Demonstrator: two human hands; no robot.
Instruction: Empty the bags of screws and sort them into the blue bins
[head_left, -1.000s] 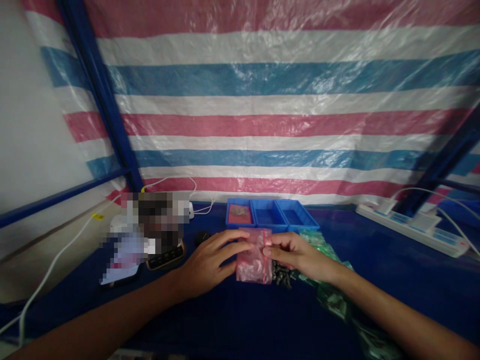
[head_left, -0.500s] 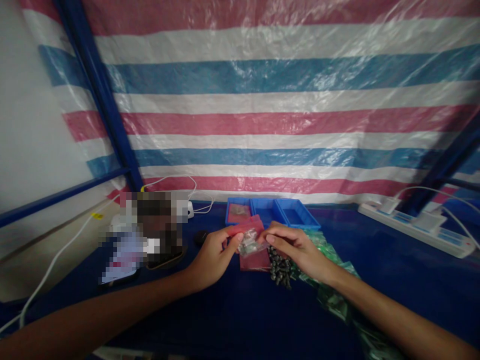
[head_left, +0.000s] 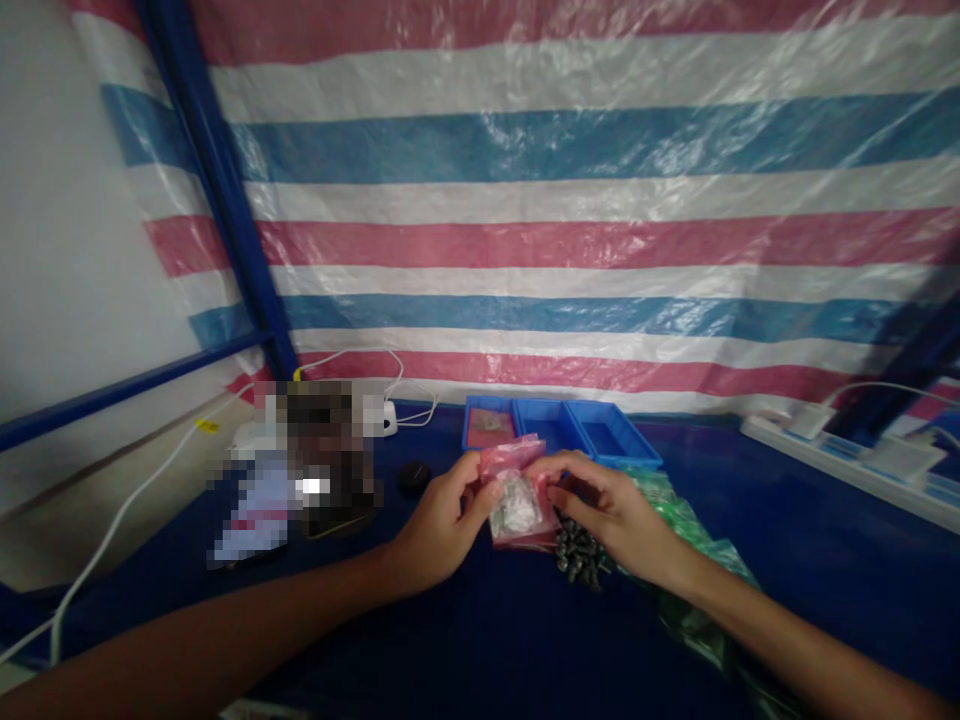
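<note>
A striped plastic sheet (head_left: pixel 525 240) hangs behind the row of three blue trays (head_left: pixel 551 430), which stands on a blue table (head_left: pixel 420 650). A blue post (head_left: pixel 221 190) leans well to the left of the trays, and a white power strip (head_left: pixel 847 462) lies to their right. A heap of green plastic bags (head_left: pixel 679 515) spreads in front of the trays, toward their right end. The left hand (head_left: pixel 435 520) and the right hand (head_left: pixel 611 510) are both in front of the trays, each pinching one side of the same small pink bag (head_left: pixel 517 510) between thumb and fingers. That bag is held near the trays on their front side, with something whitish in it, too blurred to tell. Another pink packet (head_left: pixel 491 425) lies in the leftmost tray. A pile of small dark metal parts (head_left: pixel 577 555) sits in front of the trays, just beside the held bag, and a black round object (head_left: pixel 414 476) lies to their left
</note>
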